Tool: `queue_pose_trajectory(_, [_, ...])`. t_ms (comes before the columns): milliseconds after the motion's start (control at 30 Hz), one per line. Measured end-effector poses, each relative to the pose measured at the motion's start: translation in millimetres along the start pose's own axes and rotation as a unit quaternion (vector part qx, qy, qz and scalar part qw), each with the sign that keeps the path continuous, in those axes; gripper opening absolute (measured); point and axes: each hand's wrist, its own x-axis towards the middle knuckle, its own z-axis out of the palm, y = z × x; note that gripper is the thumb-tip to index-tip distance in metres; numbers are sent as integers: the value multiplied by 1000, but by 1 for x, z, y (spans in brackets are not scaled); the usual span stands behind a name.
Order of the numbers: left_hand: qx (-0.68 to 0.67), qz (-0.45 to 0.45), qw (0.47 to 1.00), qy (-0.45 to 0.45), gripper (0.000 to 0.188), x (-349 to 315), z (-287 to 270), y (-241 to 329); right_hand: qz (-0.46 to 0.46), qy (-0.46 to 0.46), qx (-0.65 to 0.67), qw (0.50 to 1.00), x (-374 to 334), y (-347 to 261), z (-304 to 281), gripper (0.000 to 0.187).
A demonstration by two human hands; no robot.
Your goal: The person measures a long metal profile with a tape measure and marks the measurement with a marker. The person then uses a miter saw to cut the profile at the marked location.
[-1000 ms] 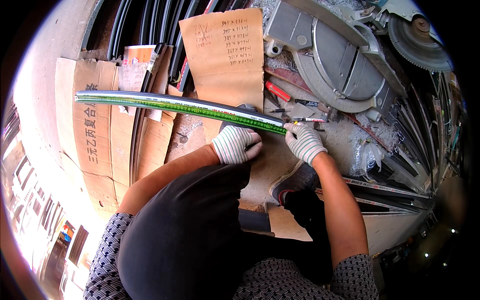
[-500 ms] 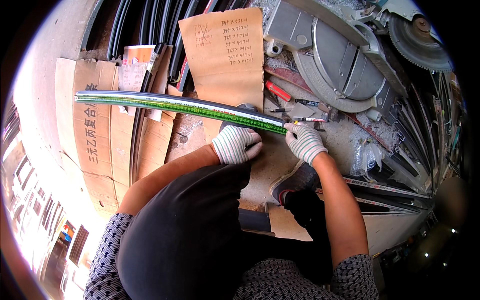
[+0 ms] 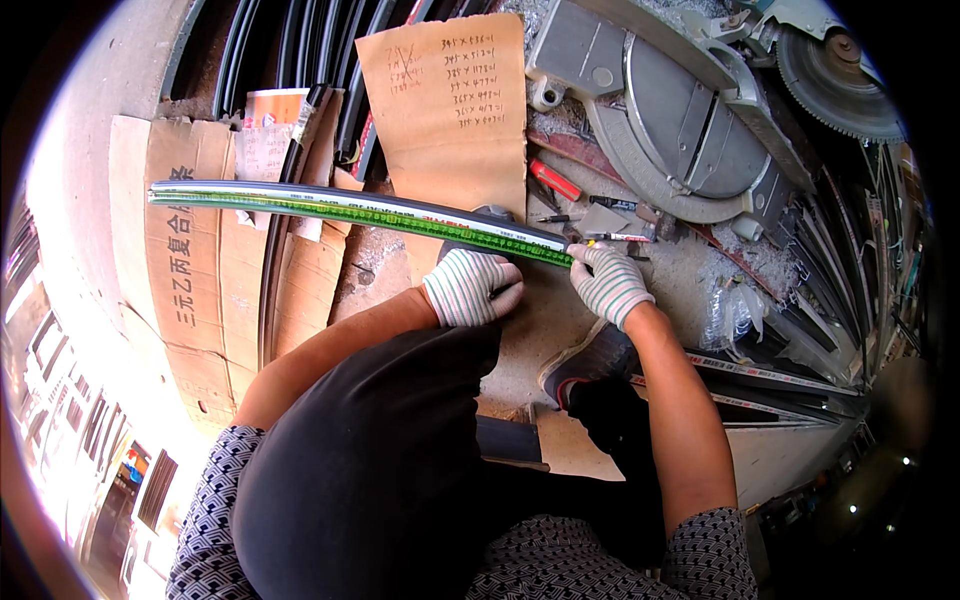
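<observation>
A long silver-and-dark profile strip lies across in front of me, with a green measuring tape stretched along its near edge. At the strip's right end, my right hand, in a white striped glove, pinches the end of the tape against the strip. Just below the strip, my left hand, gloved likewise, is closed beside my knee. Its curled fingers hide whatever they may hold. My shoe shows between my arms.
A grey mitre saw base with a round toothed blade stands at the far right. A brown card with handwriting lies beyond the strip, near a red-handled tool. Flattened cardboard is at left; black strips lie behind.
Almost nothing differs. Both hands hold their places, and the strip and tape have stayed nearly still.
</observation>
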Motion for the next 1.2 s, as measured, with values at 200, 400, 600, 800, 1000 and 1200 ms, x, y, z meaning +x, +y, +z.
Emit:
queue_pose_trajectory(200, [-4,-3,1000,-2,19,0,1,0,-6,5,3,1000,0,4,3,27])
queue_pose_trajectory(400, [21,6,1000,-4,19,1,-1,0,-1,3,3,1000,-1,0,0,27])
queue_pose_trajectory(600, [18,6,1000,-5,19,1,-2,1,2,-8,-5,1000,-1,-3,-3,27])
queue_pose_trajectory(800, [11,-7,1000,-15,20,0,-2,1,5,-9,-5,1000,0,1,0,28])
queue_pose_trajectory(1000, [15,-5,1000,-17,20,0,-2,1,-3,-2,-8,1000,0,3,1,29])
queue_pose_trajectory(1200, [4,-7,1000,-9,18,0,-1,1,-4,1,-4,1000,0,3,3,28])
